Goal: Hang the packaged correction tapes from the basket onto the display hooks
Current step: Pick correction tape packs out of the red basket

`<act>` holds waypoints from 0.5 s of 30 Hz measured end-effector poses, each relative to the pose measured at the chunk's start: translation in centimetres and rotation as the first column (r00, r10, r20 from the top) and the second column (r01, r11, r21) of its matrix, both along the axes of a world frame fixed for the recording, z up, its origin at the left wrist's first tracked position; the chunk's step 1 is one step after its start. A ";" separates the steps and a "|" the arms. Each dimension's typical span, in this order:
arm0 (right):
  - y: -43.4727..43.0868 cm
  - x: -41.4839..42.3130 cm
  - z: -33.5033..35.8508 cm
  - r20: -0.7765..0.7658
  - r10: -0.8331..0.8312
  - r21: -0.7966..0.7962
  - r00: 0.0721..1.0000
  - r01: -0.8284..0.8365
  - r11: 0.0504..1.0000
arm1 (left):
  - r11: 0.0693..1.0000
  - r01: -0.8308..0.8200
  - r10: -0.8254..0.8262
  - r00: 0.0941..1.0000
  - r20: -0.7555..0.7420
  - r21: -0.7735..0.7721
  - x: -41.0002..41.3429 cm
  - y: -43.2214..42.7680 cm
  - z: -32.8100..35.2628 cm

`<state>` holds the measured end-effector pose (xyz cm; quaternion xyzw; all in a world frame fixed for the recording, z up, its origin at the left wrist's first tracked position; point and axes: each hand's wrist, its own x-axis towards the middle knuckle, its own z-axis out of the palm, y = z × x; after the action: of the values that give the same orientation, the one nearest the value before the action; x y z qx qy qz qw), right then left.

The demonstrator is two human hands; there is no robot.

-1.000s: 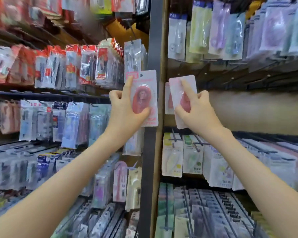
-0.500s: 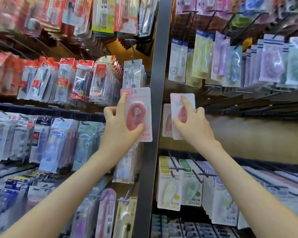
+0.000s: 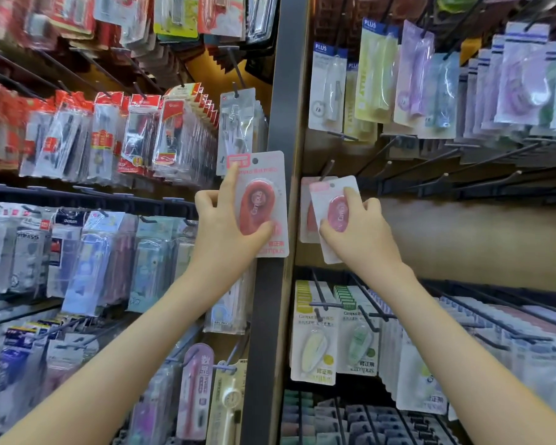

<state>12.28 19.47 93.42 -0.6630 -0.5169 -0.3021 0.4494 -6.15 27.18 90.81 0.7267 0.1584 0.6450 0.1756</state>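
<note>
My left hand grips a packaged pink correction tape, held upright in front of the dark shelf post, forefinger stretched up along its left edge. My right hand pinches a second pink correction tape package, tilted, its top hole just below the tip of a dark display hook. Behind it another pink package hangs on that hook. The basket is out of view.
Several bare black hooks jut out to the right of that hook. Yellow and green correction tape packs hang on the row below. Pastel packs hang above, and dense red and blue packaged stationery fills the left bay.
The view has tilted upward, so both hands sit lower in frame. The right hand's package has come closer to the hook tip. The left hand still holds its package by the post.
</note>
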 end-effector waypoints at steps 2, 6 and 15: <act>0.3 0.5 -0.4 0.033 0.071 0.067 0.997 -0.073 0.995 | 1.000 0.002 -0.002 1.000 0.018 -0.015 0.2 0.2 -0.2; 0.6 0.4 -0.9 0.139 0.160 0.191 0.977 -0.185 0.964 | 0.999 0.007 -0.005 0.999 0.043 -0.035 0.4 0.6 -0.6; 0.7 -0.3 0.6 0.051 0.128 0.174 0.990 -0.135 0.975 | 0.999 -0.027 0.027 1.000 -0.001 -0.038 1.0 0.5 -0.1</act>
<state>12.00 20.19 94.05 -0.5785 -0.5397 -0.3295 0.5153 -5.20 27.67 90.71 0.7211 0.1806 0.6440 0.1806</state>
